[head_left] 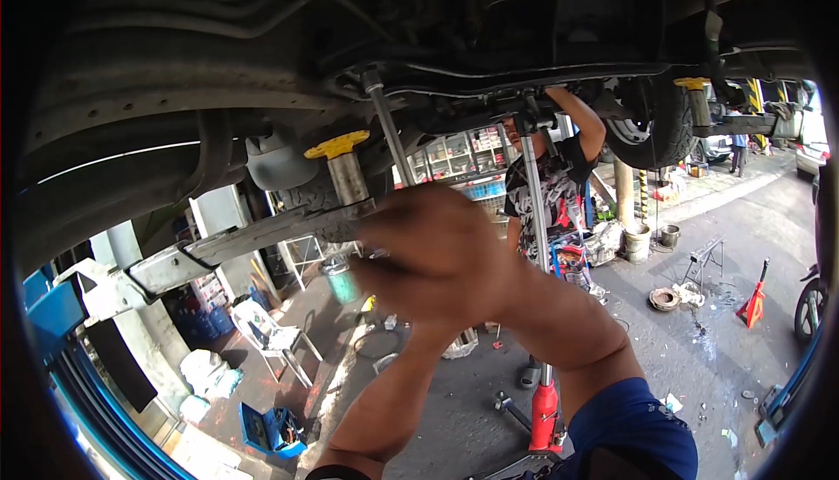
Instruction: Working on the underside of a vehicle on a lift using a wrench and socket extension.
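Observation:
My right hand, smeared by motion, is raised under the vehicle's underside, its fingers curled closed. My left hand is right against it from below, mostly hidden behind it, so its fingers do not show. Just above the hands a long silver extension bar slants upward, with a socket at its top end against the dark underbody. Its lower end disappears behind my right hand. Whatever my fingers hold is hidden.
Yellow-topped lift pads support the vehicle. A tall jack with a red base stands right of my arms, near another person reaching up. A white chair, blue toolbox and red jack stand are on the floor.

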Motion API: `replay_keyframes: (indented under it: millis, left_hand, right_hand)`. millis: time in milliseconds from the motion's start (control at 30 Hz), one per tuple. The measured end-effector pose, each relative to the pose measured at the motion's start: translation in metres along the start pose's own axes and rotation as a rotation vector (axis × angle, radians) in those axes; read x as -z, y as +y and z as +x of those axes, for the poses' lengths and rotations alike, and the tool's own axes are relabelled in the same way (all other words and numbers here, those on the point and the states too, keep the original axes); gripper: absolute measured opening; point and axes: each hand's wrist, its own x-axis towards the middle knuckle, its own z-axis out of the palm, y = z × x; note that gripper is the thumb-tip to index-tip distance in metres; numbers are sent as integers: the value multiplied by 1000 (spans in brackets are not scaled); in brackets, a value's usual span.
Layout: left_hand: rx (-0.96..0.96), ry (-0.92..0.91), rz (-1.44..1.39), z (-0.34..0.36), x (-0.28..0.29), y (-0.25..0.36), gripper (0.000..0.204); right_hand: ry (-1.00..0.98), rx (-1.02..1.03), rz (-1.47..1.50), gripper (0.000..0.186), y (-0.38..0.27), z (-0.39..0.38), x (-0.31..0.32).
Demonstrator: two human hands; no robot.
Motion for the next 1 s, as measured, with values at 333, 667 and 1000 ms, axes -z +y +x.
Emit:
replay_keyframes:
  millis: [333,667,1000]
  left_hand:
    - [948,-666,-1366,65,79,13,12]
    - [830,-556,-1260,55,63,6,16]
    - [923,-665,-1336,63,66,3,13]
  right_hand:
    - [495,-396,-377,16,71,-111,64]
    - [-356,-529,-814,25,52,-94,93]
    - [-721,-519,-669,14,94,-103,64]
